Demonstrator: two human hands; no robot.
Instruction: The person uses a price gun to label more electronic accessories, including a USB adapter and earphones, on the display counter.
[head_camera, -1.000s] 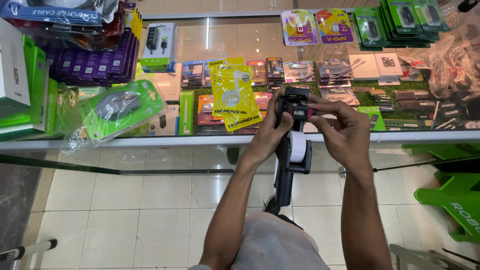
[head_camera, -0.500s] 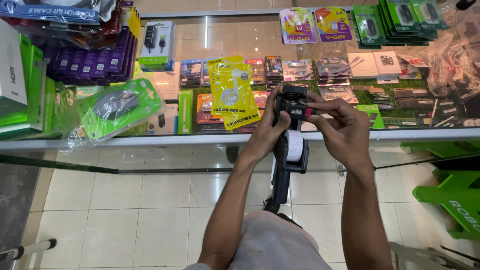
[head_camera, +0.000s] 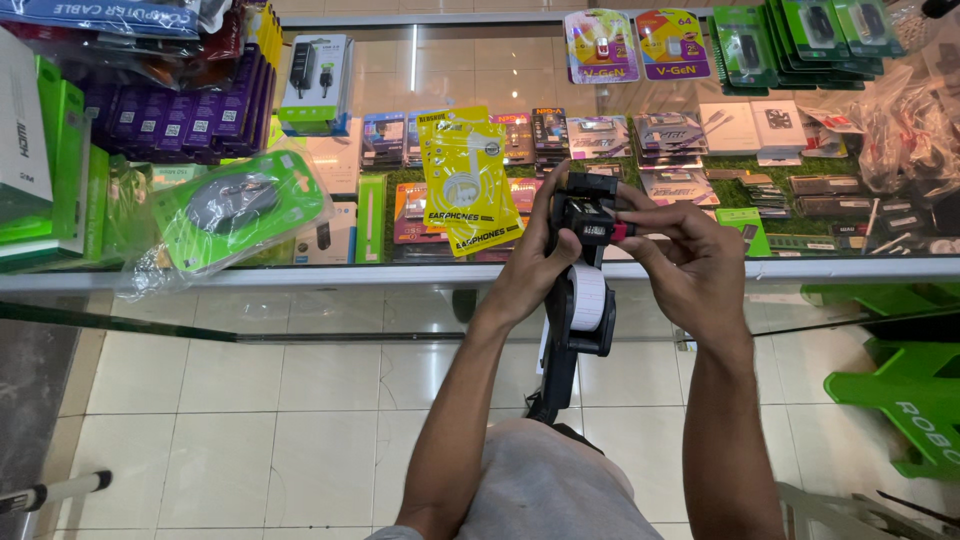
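head view: both hands clamp a black label gun (head_camera: 580, 290) upright above the glass counter's front edge (head_camera: 300, 277). left hand (head_camera: 535, 262) grips its left side, right hand (head_camera: 690, 262) pinches the head from the right.

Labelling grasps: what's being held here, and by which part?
A black handheld label gun with a white label roll: left hand grips its head from the left side; right hand fingers pinch the head's right side.

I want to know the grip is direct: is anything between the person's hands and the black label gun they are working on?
Nothing visible. The left hand wraps the label gun at its head, and the right hand has its fingers directly on the top, above the white label roll.
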